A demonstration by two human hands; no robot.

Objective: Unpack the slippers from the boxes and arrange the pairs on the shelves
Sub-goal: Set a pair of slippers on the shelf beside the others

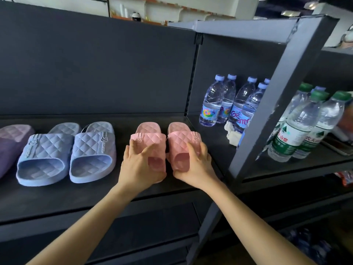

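Observation:
Two pink quilted slippers stand side by side on the dark shelf (95, 196), toes toward the back. My left hand (140, 165) grips the heel end of the left pink slipper (148, 137). The heel end of the right pink slipper (183, 138) is held by my right hand (193, 165). A blue pair of the same design (66, 152) sits to their left. At the far left edge lies a purple slipper (11, 142), cut off by the frame.
Several water bottles with blue caps (227, 104) stand at the shelf's right end beside a white cloth (232, 134). A grey shelf post (267, 104) slants in front. Green-capped bottles (303, 127) fill the neighbouring shelf at right. A lower shelf lies below.

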